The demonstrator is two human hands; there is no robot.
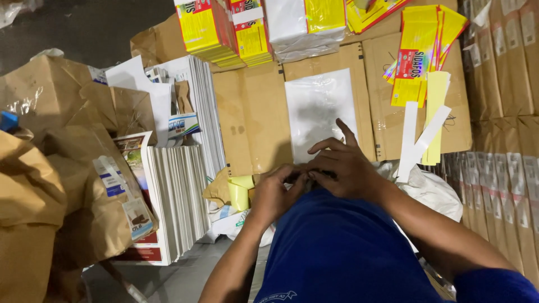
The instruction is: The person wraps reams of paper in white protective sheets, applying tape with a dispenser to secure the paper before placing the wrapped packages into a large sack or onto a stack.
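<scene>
The two hands meet low in the middle, just above the person's blue shirt. Between the fingertips sits a small dark thing, and it is hard to make out. Most of it hides under the fingers, so I cannot tell what it is. The bit that shows runs left to right, from one hand to the other.

The left hand is curled, with its fingertips pinched on the dark thing. The right hand pinches it from the other side, with one finger sticking up and away.

Just behind the hands lies a flat clear plastic bag on top of brown cardboard. It is long from near to far. To the right lie white and yellow paper strips, and yellow and red packets sit farther off. Stacks of yellow and red boxes stand at the far edge, cut off at the top.

On the left stand rows of thin white cards packed on edge. Crumpled brown paper bags fill the left side. A small yellow thing sits just left of the left hand. Wrapped brown bundles line the right edge.
</scene>
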